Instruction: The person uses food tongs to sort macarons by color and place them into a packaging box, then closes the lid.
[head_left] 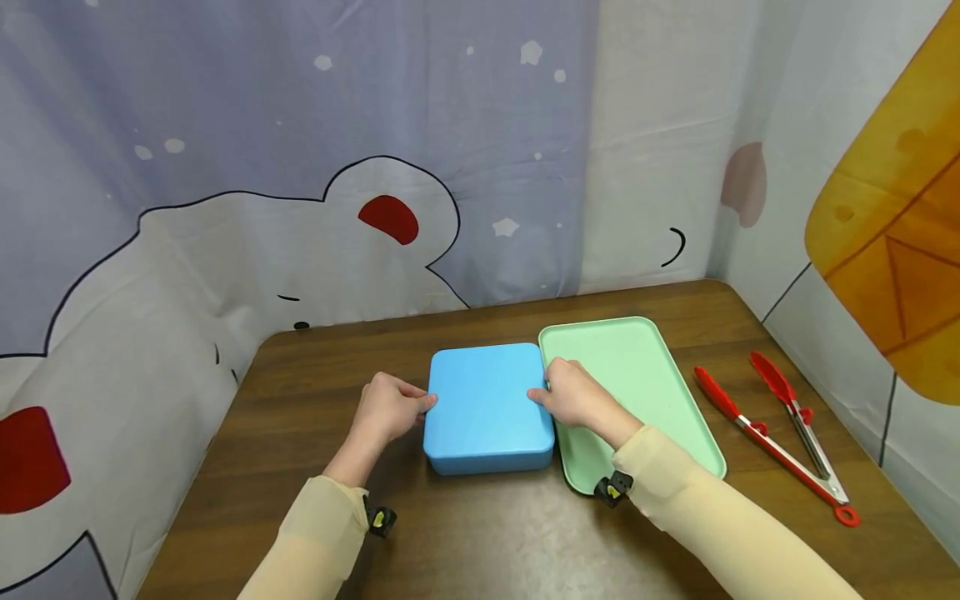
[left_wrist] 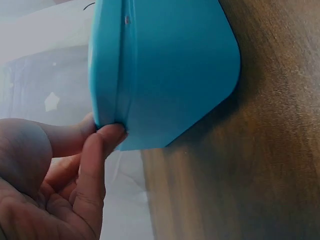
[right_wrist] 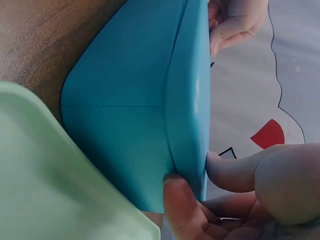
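A blue square box with a lid [head_left: 487, 404] sits on the wooden table, left of a pale green tray [head_left: 637, 367]. My left hand [head_left: 390, 407] pinches the lid's left edge, thumb on top and a finger under the rim, as the left wrist view shows on the lid [left_wrist: 106, 65]. On the opposite side my right hand [head_left: 573, 392] pinches the lid's right edge in the same way, its wrist over the tray. In the right wrist view the seam between lid and box body [right_wrist: 120, 135] shows as a thin dark line. The box's inside is hidden.
Red-handled tongs [head_left: 798, 450] lie spread on the table [head_left: 300, 467] to the right of the tray. A printed curtain [head_left: 510, 167] hangs behind the table and along its sides. The tray's left edge runs close beside the box.
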